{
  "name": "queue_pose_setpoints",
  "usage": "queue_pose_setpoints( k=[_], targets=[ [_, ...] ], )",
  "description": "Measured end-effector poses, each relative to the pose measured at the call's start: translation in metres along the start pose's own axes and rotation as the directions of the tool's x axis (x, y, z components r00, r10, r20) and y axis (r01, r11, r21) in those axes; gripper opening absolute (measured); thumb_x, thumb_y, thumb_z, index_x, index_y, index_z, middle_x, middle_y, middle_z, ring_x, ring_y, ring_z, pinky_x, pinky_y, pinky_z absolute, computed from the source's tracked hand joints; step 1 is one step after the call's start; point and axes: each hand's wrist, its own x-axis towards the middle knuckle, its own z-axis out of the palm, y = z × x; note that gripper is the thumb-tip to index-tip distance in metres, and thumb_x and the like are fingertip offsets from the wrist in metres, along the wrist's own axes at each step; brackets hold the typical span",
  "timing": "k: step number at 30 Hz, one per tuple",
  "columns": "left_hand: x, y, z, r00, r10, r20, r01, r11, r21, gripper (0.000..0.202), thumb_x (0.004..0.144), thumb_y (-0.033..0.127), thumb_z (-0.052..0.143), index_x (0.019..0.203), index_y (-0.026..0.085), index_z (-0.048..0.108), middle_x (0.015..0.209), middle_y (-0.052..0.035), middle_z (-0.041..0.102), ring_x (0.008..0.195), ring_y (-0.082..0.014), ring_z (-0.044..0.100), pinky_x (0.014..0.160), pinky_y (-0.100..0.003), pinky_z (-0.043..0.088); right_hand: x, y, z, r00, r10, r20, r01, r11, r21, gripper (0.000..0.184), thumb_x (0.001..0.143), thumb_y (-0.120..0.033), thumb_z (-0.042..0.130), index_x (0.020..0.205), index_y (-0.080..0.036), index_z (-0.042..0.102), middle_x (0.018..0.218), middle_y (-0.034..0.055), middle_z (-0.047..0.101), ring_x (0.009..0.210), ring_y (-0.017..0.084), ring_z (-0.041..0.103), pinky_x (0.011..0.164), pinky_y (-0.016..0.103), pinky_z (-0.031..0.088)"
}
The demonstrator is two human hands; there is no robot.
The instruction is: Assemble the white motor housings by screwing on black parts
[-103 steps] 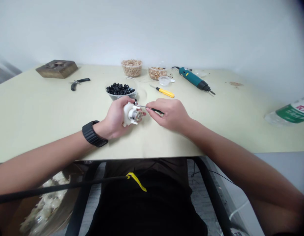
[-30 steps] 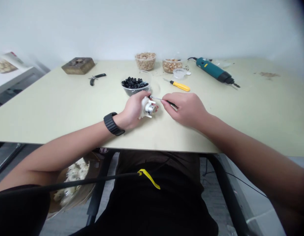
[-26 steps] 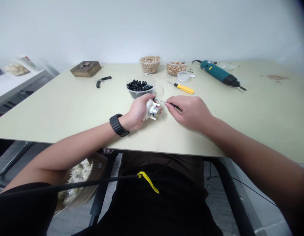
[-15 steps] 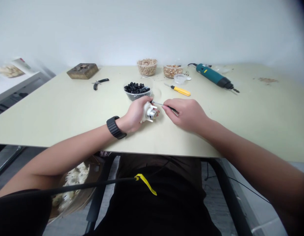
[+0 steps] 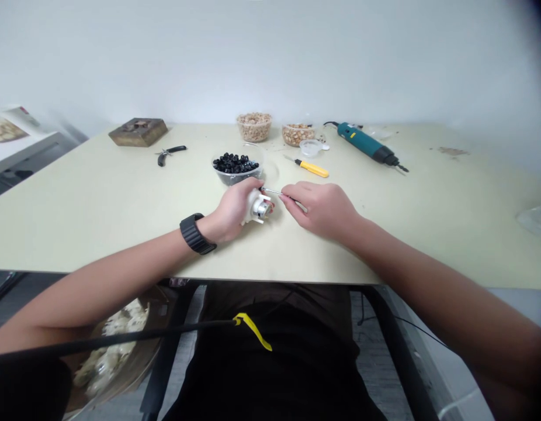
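My left hand (image 5: 229, 211) grips a white plastic housing (image 5: 253, 204) with a small metal motor (image 5: 262, 208) set in it, the motor end facing right. My right hand (image 5: 319, 206) holds a thin screwdriver (image 5: 277, 192) by its dark handle, mostly hidden in my fingers. Its steel shaft points left, and the tip meets the top of the housing by my left fingertips. The exact contact point is hidden there. A black watch (image 5: 197, 233) sits on my left wrist.
Just beyond my hands stands a glass bowl (image 5: 235, 182) of small black parts. Farther back are tubs of tan granules (image 5: 253, 127), a yellow-handled screwdriver (image 5: 312, 168), a teal electric screwdriver (image 5: 364, 140), pliers (image 5: 169, 153) and a wooden block (image 5: 138, 131). The table's front edge (image 5: 270, 279) runs below my forearms.
The view has shifted, so the table items sit lower and farther left. Both hands stay together, with the screwdriver tip still at the housing. The housing has turned slightly in my left hand.
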Motion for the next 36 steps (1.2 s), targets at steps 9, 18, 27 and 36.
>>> queue_pose_setpoints(
  k=[9,18,27,36],
  targets=[
    [0.0036,-0.0027,-0.0057,0.998,0.032,0.053,-0.033,0.999,0.031,0.020,0.095,0.035,0.066,0.084,0.020,0.062,0.075,-0.0074,0.068,0.065,-0.0190,0.064,0.056,-0.033,0.050,0.0007,-0.0012,-0.0011,1.000,0.001,0.002,-0.001,1.000,0.020,0.042,0.118,-0.038,0.046,0.108,-0.019,0.082,0.094,0.0082,0.083,0.076,0.019,0.067,0.067,0.035,0.033],
    [0.0042,-0.0054,-0.0054,0.998,0.052,0.025,-0.052,0.998,0.023,0.019,0.097,0.035,0.066,0.085,0.021,0.061,0.074,-0.0051,0.066,0.065,-0.0188,0.063,0.059,-0.033,0.050,0.0012,-0.0015,-0.0011,1.000,-0.013,0.007,0.014,0.999,-0.037,0.044,0.118,-0.039,0.045,0.105,-0.018,0.082,0.089,0.0077,0.081,0.072,0.019,0.064,0.064,0.034,0.030],
    [0.0005,-0.0023,0.0000,0.998,0.059,-0.020,-0.058,0.998,0.022,0.012,0.097,0.031,0.059,0.088,0.022,0.058,0.073,-0.0044,0.066,0.062,-0.0199,0.066,0.058,-0.033,0.053,0.0013,-0.0017,-0.0010,1.000,-0.010,0.007,0.010,1.000,-0.028,0.043,0.117,-0.038,0.045,0.103,-0.019,0.081,0.089,0.0072,0.081,0.071,0.018,0.061,0.064,0.034,0.028],
    [0.0051,-0.0103,-0.0066,0.992,0.125,0.026,-0.127,0.987,0.103,0.012,0.093,0.034,0.061,0.091,0.023,0.056,0.075,-0.0040,0.064,0.063,-0.0202,0.065,0.057,-0.033,0.052,0.0012,-0.0023,-0.0028,1.000,-0.009,0.025,0.011,0.998,-0.057,0.044,0.117,-0.038,0.045,0.099,-0.020,0.080,0.082,0.0055,0.077,0.066,0.016,0.056,0.062,0.034,0.025]
  ],
)
